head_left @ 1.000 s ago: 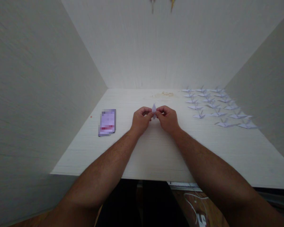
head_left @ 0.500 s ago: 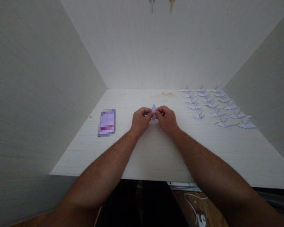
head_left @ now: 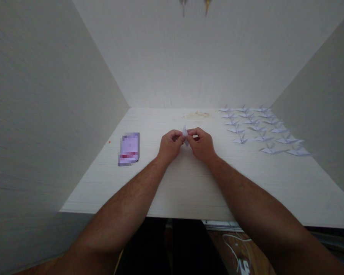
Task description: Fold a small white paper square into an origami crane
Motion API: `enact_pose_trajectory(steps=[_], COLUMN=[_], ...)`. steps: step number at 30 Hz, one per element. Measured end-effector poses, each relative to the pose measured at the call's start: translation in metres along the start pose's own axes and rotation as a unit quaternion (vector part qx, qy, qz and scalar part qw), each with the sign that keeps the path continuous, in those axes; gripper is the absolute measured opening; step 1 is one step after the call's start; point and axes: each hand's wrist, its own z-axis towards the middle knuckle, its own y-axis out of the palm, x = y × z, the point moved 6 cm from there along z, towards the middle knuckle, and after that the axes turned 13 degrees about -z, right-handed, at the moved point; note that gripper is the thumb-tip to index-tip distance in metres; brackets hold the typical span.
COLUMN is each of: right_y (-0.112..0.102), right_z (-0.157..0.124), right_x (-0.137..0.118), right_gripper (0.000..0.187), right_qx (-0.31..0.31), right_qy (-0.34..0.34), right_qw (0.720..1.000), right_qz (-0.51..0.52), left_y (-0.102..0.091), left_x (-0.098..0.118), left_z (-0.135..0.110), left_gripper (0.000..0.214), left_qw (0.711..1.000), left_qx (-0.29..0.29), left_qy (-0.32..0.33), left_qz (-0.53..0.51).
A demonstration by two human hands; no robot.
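A small piece of folded white paper [head_left: 185, 131] stands upright between my two hands above the middle of the white table. My left hand [head_left: 171, 146] pinches it from the left between thumb and fingers. From the right, my right hand [head_left: 200, 143] grips the same paper, its thumb pressed close to the left thumb. The fingertips cover part of the folds. Off to the right, several folded white paper cranes [head_left: 256, 129] sit in rows on the table.
A purple rectangular item [head_left: 129, 148], blurred out, lies on the table [head_left: 186, 191] at the left. Pale brown specks [head_left: 202, 114] mark the back of the table. Walls [head_left: 172, 57] close in the back and both sides. A white cable [head_left: 231, 248] lies on the floor.
The folded paper has tilted slightly, its top leaning left. My right thumb and fingers have shifted a little left across it, while my left hand stays almost in place.
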Motion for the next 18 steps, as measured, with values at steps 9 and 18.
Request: enact_pose_trajectory(steps=[9, 18], right_y=[-0.0015, -0.0008], right_z=[-0.0006, -0.0017], right_x=[0.0004, 0.0009], right_gripper=[0.006, 0.006], right_qx=[0.01, 0.02], right_qy=[-0.008, -0.019], right_qw=[0.999, 0.999], right_qz=[-0.031, -0.016], left_y=[-0.0015, -0.0009], left_x=[-0.0033, -0.002], left_z=[0.0018, 0.0006], left_gripper=[0.01, 0.009], left_qw=[1.0, 1.0], left_qx=[0.012, 0.014], left_qy=[0.0, 0.008], left_qz=[-0.012, -0.02])
